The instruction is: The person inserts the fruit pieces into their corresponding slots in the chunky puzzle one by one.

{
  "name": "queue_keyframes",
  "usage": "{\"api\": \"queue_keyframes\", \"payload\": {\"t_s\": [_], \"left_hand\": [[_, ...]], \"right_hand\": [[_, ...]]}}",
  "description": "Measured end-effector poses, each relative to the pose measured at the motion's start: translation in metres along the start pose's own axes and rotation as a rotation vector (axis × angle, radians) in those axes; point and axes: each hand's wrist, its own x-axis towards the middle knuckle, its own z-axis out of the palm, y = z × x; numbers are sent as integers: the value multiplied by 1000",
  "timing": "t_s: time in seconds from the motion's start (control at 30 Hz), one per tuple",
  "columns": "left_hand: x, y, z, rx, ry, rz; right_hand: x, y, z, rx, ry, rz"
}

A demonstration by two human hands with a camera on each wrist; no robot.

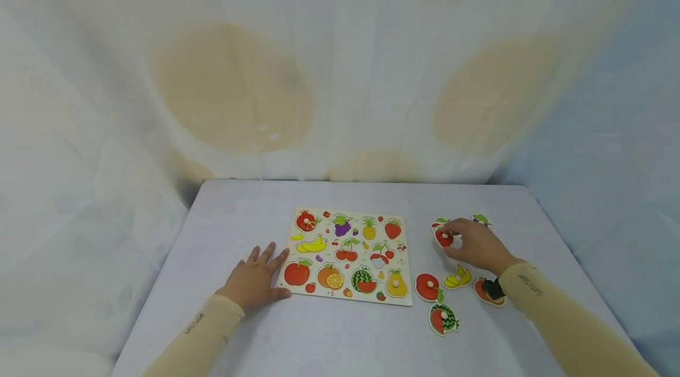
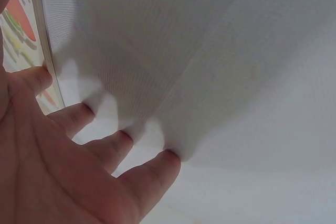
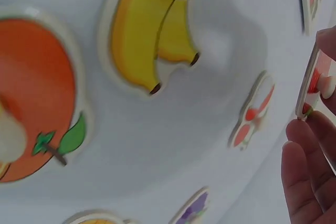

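Observation:
My right hand pinches a strawberry puzzle piece by its pale knob. In the right wrist view the strawberry piece is tilted on edge between thumb and fingers, partly cut off by the frame. My left hand lies with fingers spread on the table, its thumb and index finger at the left edge of the fruit puzzle board. Near the right hand lie a banana piece, an apple piece, an orange piece, a watermelon piece and a grape piece.
A pomegranate piece and a pear piece with knobs sit in the board. A cherry piece lies beyond the bananas in the right wrist view. The white table meets a hanging pale curtain at its back.

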Motion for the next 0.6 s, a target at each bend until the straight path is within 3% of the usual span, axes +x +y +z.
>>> {"api": "queue_keyframes", "payload": {"t_s": [0.6], "left_hand": [[3,-3,9,-9,32,2]], "right_hand": [[28,-46,5,48,-70,-60]]}}
